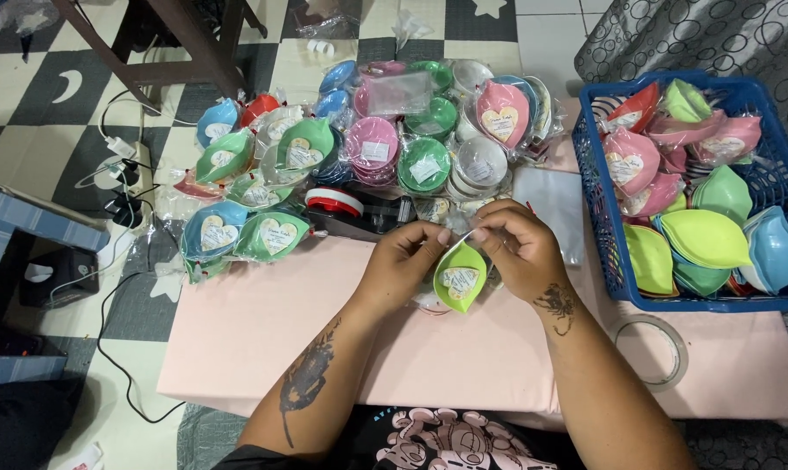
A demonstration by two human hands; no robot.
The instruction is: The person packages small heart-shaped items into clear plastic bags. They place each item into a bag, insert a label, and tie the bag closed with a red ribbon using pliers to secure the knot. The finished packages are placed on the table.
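While both hands pinch the green leaf-shaped dish (460,277), the right hand's (517,248) grip hides its top edge.

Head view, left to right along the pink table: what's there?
Pile of wrapped leaf-shaped plastic dishes → red-and-white tape dispenser → left hand → lime-green leaf-shaped dish with a heart label → right hand → clear tape roll → blue plastic basket of dishes.

You are at a low table covered in pale pink cloth (263,322). Left of that table lies a black-and-cream checkered floor mat with moon and star shapes (59,96), crossed by black and white cables (115,157). Beyond the table's far left corner stand dark wooden chair legs (194,48).
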